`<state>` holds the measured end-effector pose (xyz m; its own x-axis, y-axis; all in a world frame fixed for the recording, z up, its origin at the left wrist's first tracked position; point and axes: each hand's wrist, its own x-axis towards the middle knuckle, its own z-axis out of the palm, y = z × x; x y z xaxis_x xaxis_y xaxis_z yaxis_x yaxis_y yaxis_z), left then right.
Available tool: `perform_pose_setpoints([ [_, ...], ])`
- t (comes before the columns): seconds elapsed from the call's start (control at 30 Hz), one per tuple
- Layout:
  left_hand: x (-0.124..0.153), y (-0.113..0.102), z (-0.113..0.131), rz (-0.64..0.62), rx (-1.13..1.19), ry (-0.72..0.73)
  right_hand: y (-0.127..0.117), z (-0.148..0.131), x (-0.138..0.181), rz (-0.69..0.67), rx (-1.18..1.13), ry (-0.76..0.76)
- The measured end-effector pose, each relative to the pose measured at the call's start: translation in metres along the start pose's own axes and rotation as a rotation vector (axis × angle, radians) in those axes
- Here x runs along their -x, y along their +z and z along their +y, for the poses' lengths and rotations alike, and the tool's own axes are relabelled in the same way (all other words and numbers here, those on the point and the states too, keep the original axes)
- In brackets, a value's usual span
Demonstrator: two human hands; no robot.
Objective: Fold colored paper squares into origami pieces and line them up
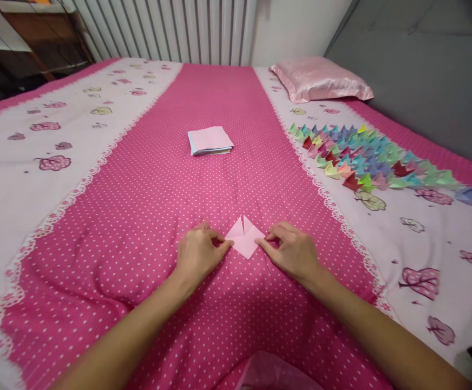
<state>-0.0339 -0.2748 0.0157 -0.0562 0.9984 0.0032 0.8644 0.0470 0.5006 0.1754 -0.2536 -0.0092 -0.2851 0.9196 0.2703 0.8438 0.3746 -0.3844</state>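
Note:
A pink sheet of origami paper, folded into a small diamond with a narrow slit at its top corner, lies just over the bedspread in front of me. My left hand pinches its left corner between thumb and fingers. At the opposite corner, my right hand grips the paper the same way. Farther off stands a stack of square paper, with a pink sheet on top and blue edges showing below. To the right, several rows of folded paper pieces in many colours sit on the bed.
A pink dotted bedspread with white lace-edged side bands covers the bed. A shiny pink pillow rests at the far right beside a grey padded panel. Behind the bed is a white radiator. A table stands far left.

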Motion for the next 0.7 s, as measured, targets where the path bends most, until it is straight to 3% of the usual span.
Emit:
perform_pose_setpoints([
  [0.2, -0.002, 0.002, 0.002, -0.022, 0.205, -0.035, -0.004, -0.007, -0.010, -0.134, -0.341, 0.180],
  [0.3, -0.004, 0.006, 0.005, -0.134, 0.398, -0.103, -0.001, -0.009, -0.013, -0.215, -0.483, 0.216],
  [0.4, -0.004, 0.009, 0.009, -0.259, 0.669, -0.210, 0.003, -0.009, -0.013, -0.287, -0.766, 0.252],
  [0.5, -0.001, 0.010, 0.013, -0.300, 0.883, -0.280, 0.002, -0.011, -0.011, -0.325, -1.041, 0.293],
  [0.7, 0.007, 0.010, 0.017, -0.352, 1.070, -0.293, -0.003, -0.022, -0.004, -0.313, -1.179, 0.352],
])
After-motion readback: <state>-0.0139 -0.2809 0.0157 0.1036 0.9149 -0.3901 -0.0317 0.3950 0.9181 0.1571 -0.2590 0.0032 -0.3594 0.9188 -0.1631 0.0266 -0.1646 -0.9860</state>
